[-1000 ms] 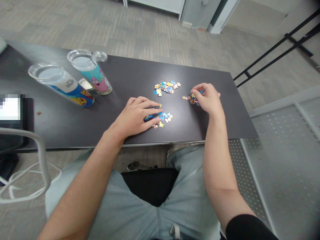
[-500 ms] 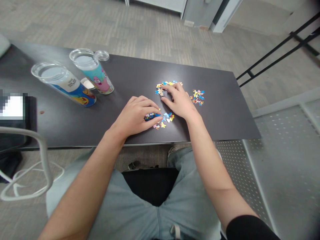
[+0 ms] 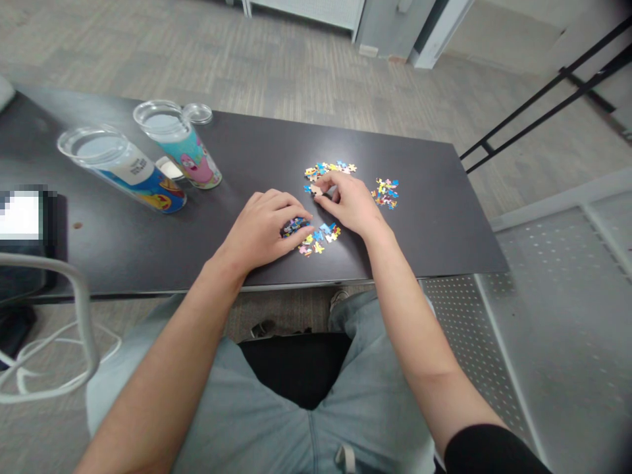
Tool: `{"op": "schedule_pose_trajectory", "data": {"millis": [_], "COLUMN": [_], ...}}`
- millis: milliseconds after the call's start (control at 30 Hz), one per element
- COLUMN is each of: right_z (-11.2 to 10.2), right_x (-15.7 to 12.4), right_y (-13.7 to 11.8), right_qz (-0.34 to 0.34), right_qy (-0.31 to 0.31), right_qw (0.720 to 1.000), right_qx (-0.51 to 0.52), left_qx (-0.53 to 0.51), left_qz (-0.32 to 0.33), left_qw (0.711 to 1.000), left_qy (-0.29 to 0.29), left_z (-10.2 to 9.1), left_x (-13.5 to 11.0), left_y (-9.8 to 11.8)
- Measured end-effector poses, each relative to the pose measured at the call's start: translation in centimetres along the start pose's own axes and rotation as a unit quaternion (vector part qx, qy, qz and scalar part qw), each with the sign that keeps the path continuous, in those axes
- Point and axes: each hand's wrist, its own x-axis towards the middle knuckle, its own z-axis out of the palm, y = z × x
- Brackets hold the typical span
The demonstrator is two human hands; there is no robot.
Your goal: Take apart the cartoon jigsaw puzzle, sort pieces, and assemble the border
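My left hand rests on the dark table, its fingers and thumb apart and curved around dark blue puzzle pieces. Whether it presses on them I cannot tell. My right hand has thumb and index finger closed on a puzzle piece with its tan back showing. Yellow, pink and light blue pieces lie just right of my left thumb. Beyond my right fingers is a loose cluster of pieces. Another small pile of pieces sits to the right of my right hand.
Two clear-topped printed canisters stand at the left, a blue one and a turquoise and pink one. A clear round lid lies behind them. A white cable loops at the far left. The table ends before my lap.
My right thumb and index finger have come together on the tan-backed piece and drawn it slightly toward me. My left hand stays nearly in place. The whole view has shifted slightly.
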Motion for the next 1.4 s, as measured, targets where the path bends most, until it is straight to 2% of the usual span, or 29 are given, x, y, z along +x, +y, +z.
{"op": "schedule_pose_trajectory", "data": {"millis": [67,167,267,333,367,500,533,700,800,867,1000,1067,1133,1267,1400], "right_z": [-0.4,-1.4,-2.6,-3.3,-3.5,-4.3,-4.5,-4.6,-4.1,-3.9,-3.8,-3.8,-3.6,-2.9,-2.4], "right_x": [0.0,-0.1,-0.4,-0.7,-0.9,-1.6,-1.8,-1.9,-1.6,-1.5,-1.5,-1.7,-1.7,-1.4,-1.2], "right_y": [0.7,1.9,2.8,3.1,3.2,3.8,4.1,5.1,5.0,4.6,3.3,2.9,2.9,3.5,3.6], "right_qz": [0.022,0.047,0.057,0.051,0.043,0.001,-0.003,0.007,0.014,0.011,-0.026,-0.039,-0.033,0.000,-0.026], "right_qy": [0.015,0.077,0.133,0.145,0.133,-0.005,-0.017,0.074,0.060,0.018,-0.110,-0.140,-0.124,-0.053,-0.053], "right_qw": [1.000,0.995,0.989,0.987,0.990,0.999,0.999,0.997,0.998,1.000,0.993,0.987,0.989,0.998,0.998], "right_qx": [0.015,0.030,0.041,0.037,0.032,0.032,0.034,0.010,-0.010,-0.009,0.041,0.061,0.067,0.045,-0.002], "left_qx": [-0.003,-0.007,-0.008,-0.008,-0.008,-0.008,-0.008,-0.006,-0.002,0.001,0.003,-0.001,-0.003,-0.005,-0.009], "left_qz": [-0.003,-0.006,-0.008,-0.007,-0.007,-0.017,-0.019,-0.025,-0.046,-0.059,-0.070,-0.068,-0.061,-0.042,-0.057], "left_qw": [1.000,1.000,1.000,1.000,1.000,1.000,1.000,1.000,0.999,0.997,0.996,0.996,0.997,0.999,0.998], "left_qy": [-0.002,-0.002,-0.001,-0.003,-0.004,0.001,0.003,0.010,0.028,0.041,0.060,0.063,0.054,0.027,0.022], "left_z": [0.0,0.0,0.0,0.0,0.1,0.1,0.1,0.2,0.2,0.2,0.1,0.1,0.2,0.5,0.6], "left_x": [0.1,0.0,0.0,0.0,0.0,0.1,0.1,-0.1,-0.1,-0.1,-0.1,-0.2,-0.1,-0.1,0.1], "left_y": [-0.1,-0.2,-0.4,-0.5,-0.6,-0.7,-0.8,-0.9,-0.9,-1.0,-1.2,-1.3,-1.4,-1.5,-1.5]}}
